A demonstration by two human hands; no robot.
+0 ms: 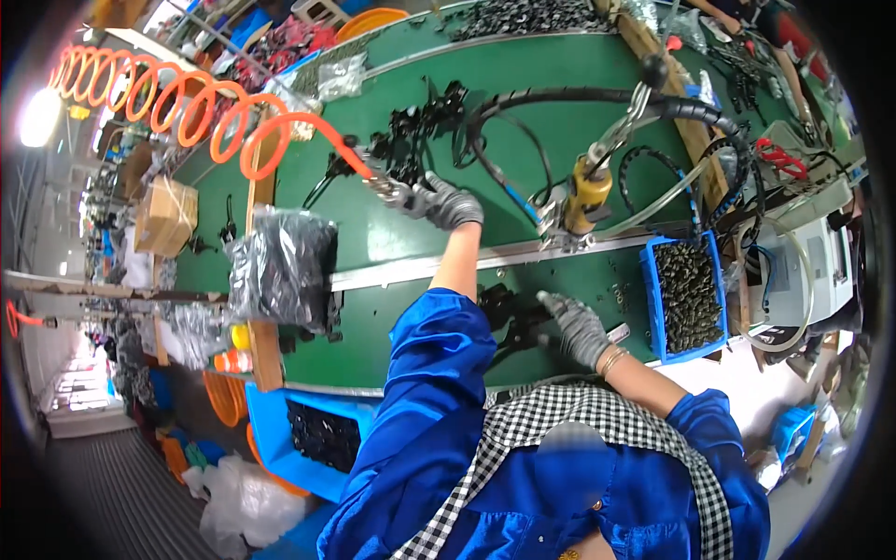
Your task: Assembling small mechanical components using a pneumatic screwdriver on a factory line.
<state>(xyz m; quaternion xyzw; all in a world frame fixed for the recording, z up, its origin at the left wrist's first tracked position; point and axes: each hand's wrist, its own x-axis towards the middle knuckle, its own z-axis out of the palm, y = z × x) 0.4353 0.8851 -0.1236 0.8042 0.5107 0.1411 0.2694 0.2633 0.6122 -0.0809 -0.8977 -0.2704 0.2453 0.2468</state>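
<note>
My left hand (450, 204), in a grey glove, reaches over the far part of the green workbench (392, 229). Its fingers close around the metal air fitting (381, 186) at the end of an orange coiled hose (308, 121); the hand hides part of what it grips. Nearer to me, my right hand (577, 329), gloved too, is low over the bench with its fingers stretched apart. Black bracket-like parts (509, 322) lie in shadow right beside its fingertips; whether they touch is unclear. Several more black parts (425, 121) lie beyond my left hand.
A yellow-bodied clamp tool (586, 196) with black hoses stands on the bench's metal rail. Right of it sits a blue bin (655, 299) of small dark parts. A plastic-wrapped bundle (285, 266) lies at left; a blue crate (271, 429) hangs below the bench edge.
</note>
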